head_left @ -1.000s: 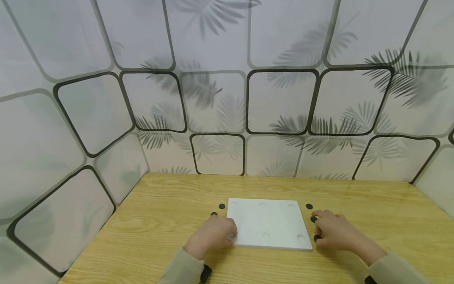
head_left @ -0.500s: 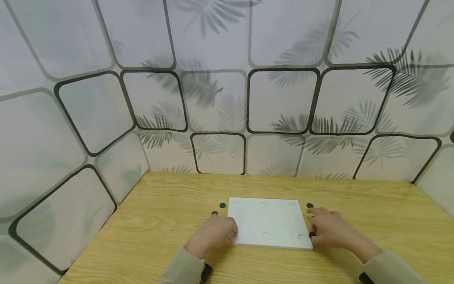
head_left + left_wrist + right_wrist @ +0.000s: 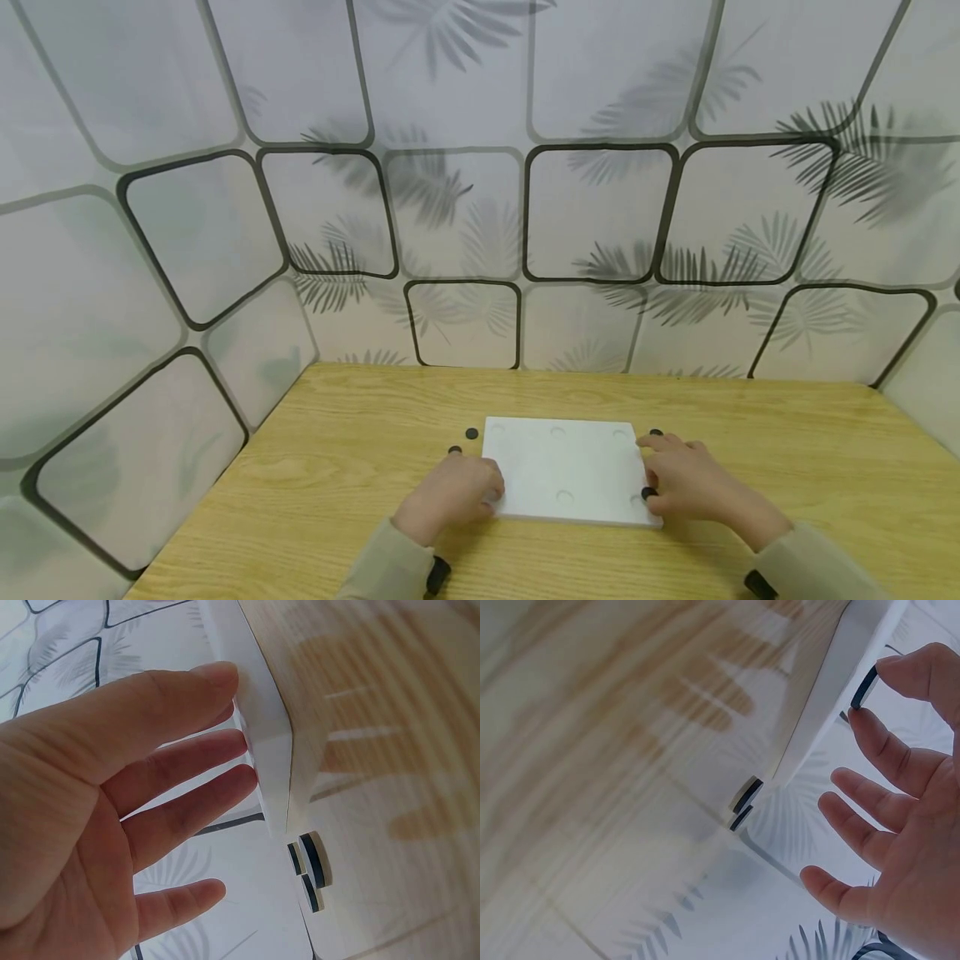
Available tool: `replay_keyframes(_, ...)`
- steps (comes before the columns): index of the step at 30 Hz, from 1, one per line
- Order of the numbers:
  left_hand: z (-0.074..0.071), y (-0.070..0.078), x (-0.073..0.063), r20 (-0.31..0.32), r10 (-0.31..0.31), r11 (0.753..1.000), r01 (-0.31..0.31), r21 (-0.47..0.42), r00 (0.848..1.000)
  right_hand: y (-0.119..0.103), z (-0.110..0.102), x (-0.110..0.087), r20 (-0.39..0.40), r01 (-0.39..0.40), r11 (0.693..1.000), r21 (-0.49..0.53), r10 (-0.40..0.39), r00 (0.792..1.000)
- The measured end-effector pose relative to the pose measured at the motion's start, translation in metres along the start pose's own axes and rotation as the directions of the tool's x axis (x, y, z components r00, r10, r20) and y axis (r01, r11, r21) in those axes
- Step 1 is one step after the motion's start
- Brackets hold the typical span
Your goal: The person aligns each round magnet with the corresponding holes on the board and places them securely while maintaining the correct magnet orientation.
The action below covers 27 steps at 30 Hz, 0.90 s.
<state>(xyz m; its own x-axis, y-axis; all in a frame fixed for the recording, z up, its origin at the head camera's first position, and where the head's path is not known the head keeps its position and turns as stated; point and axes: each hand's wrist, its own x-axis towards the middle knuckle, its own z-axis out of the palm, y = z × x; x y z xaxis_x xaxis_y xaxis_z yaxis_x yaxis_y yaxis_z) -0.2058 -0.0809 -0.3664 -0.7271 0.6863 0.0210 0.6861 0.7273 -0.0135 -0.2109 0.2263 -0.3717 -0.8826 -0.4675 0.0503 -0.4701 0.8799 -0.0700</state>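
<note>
A white rectangular board with shallow round recesses lies on the wooden table. At its near left corner my left hand rests on it, the thumb by the edge and fairly straight fingertips on the top. My right hand is over the board's right edge. Its thumb and index finger pinch a small black disc, tilted on edge above the near right recess; the other fingers are spread. Two more black discs lie on the table right of the board.
Left of the board lie several black discs, one hidden by my left hand in the head view. A wall cloth with a leaf pattern stands behind the wooden table. Dark straps are on both wrists.
My right hand has picked up the nearest right-hand disc from the table and moved left with it to the board's edge. My left hand has stayed at the board's corner.
</note>
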Motion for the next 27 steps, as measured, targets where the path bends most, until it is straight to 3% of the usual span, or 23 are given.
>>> replay_keyframes(9, 0.0, 0.001, 0.0, 0.005, -0.013, 1.0, 0.013, -0.007, 1.0, -0.002, 0.001, 0.002, -0.012, 0.029, 1.0, -0.003, -0.029, 1.0)
replay_keyframes(27, 0.0, 0.001, 0.0, 0.017, -0.024, 1.0, 0.024, -0.02, 1.0, -0.012, 0.001, 0.007, 0.064, -0.002, 1.0, 0.017, 0.0, 0.998)
